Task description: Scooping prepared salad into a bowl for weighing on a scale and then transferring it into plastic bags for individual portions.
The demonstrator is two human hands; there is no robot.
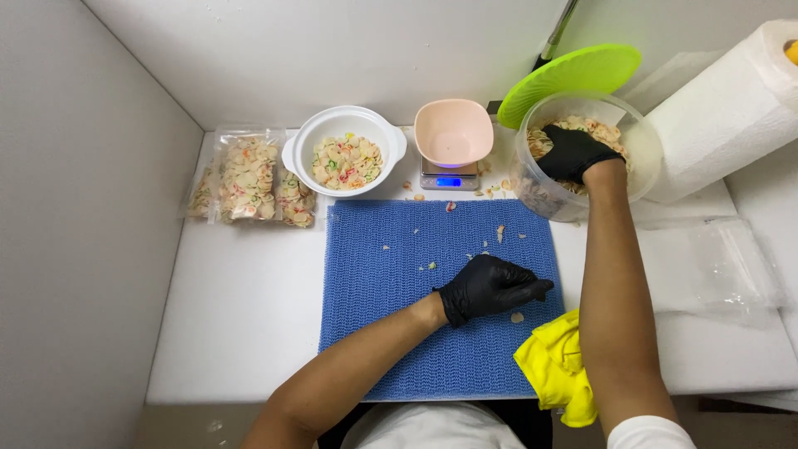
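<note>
head view: two bowls (343,133), three bags (249,179), one scale (448,180).

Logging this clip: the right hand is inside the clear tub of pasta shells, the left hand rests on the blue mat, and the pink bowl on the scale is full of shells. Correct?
Not quite. The head view shows the pink bowl on the scale empty. The rest holds: the right hand is inside the clear tub of pasta shells, and the left hand rests on the blue mat.
</note>
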